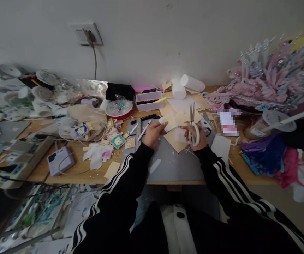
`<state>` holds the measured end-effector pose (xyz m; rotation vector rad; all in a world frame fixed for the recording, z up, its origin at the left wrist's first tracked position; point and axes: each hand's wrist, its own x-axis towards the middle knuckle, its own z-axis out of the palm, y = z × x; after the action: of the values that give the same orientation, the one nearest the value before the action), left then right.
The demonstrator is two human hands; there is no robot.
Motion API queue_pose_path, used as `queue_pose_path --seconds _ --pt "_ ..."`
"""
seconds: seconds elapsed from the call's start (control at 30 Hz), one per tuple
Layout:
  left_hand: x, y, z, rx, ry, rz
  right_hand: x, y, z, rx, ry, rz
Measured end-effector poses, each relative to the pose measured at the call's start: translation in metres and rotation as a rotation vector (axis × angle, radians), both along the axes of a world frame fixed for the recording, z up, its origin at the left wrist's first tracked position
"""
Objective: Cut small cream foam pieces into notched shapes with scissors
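Over the grey cutting mat (162, 165), my left hand (154, 134) pinches the edge of a thin pale sheet of paper (169, 124). Scissors (194, 130) with cream handles are in my right hand (198, 139), their blades pointing up and away from me. Below the right hand's fingers shows a small translucent piece of paper (180, 135); whether the fingers grip it I cannot tell. Tan square boards (174, 143) lie beneath and between the hands. A white pen (144, 129) and a metal ruler (138, 135) rest left of my left hand.
Behind the mat stand a lilac tray (149, 106) with pens and white rolls (192, 83). Pink crowns (270, 77) and a lidded cup (270, 123) are at the right. To the left are a ribbon spool (118, 108), small painted tiles (118, 140) and a corded lilac box (61, 161).
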<state>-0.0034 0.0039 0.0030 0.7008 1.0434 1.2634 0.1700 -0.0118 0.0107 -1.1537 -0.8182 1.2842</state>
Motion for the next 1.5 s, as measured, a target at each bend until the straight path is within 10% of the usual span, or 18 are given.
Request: queue_pose_path --seconds 0.3,1.5 --pt "-0.024 0.011 0.007 -0.12 -0.139 0.095 0.011 -0.022 0.015 -0.237 -0.231 0.714" --pt "-0.019 0.006 0.014 -0.26 -0.216 0.051 0.009 -0.017 -0.004 -0.252 -0.345 0.706"
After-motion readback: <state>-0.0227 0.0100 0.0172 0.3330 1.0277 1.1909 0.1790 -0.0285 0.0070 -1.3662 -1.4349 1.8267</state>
